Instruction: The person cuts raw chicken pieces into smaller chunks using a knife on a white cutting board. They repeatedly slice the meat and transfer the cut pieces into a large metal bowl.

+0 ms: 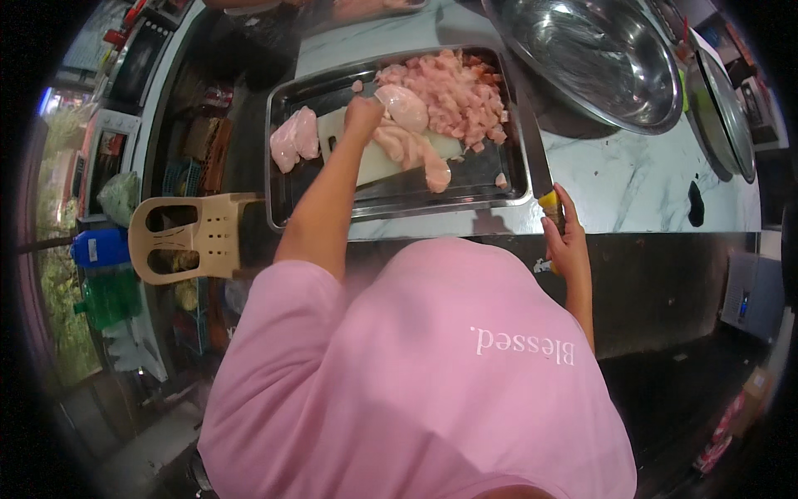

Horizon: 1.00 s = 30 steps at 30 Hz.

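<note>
Head view, looking down past my pink shirt (416, 374) at a marble counter (632, 183).

Left hand (363, 112): reaching into the steel tray (519, 170), fingers curled together and resting against a whole raw chicken piece (404, 106) on the white cutting board (374, 162). Whether they actually clamp the meat or only press on it, I cannot tell; the knuckles hide the fingertips.

Right hand (567, 241): at the near edge of the counter, just outside the tray's right corner. Fingers wrapped tight around a knife handle (550, 205), yellow at the top end. A long dark blade seems to run up along the tray's right rim, but it blends with the shadow, so I cannot be sure.

Meat: diced chicken (453, 91) heaped in the far right part of the tray, touching the board's far edge. More whole pieces (416, 154) lie across the board just right of my left hand. Two pale fillets (294, 137) sit at the tray's left end, beside the board.

Around: large steel bowl (594, 54) beyond the tray to the right, a second round pan (727, 112) farther right. Tan perforated plastic piece (195, 237) juts out below the counter on my left, near blue and green bottles (104, 274).
</note>
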### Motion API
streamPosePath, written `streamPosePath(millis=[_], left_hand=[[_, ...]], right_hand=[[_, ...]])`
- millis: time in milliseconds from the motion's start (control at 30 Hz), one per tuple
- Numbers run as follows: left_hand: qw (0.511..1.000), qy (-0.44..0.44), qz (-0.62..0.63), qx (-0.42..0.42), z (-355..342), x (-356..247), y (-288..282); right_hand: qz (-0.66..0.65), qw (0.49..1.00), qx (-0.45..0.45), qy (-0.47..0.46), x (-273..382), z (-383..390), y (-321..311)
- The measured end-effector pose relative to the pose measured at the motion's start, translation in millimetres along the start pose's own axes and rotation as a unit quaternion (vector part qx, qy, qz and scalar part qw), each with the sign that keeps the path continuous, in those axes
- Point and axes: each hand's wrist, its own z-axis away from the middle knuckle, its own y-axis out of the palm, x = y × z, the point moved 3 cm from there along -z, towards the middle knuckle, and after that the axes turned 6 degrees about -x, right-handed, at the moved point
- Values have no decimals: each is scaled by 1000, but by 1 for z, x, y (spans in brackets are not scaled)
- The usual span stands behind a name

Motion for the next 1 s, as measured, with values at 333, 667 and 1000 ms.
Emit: streamPosePath(millis=[333, 667, 1000], left_hand=[[981, -142, 125, -46, 33, 46, 12], [930, -104, 341, 86, 81, 18, -42], [991, -14, 97, -90, 17, 89, -37]], right_hand=[[15, 999, 37, 32, -2, -5, 1], [51, 992, 108, -29, 5, -19, 34], [130, 966, 176, -138, 30, -41, 113]])
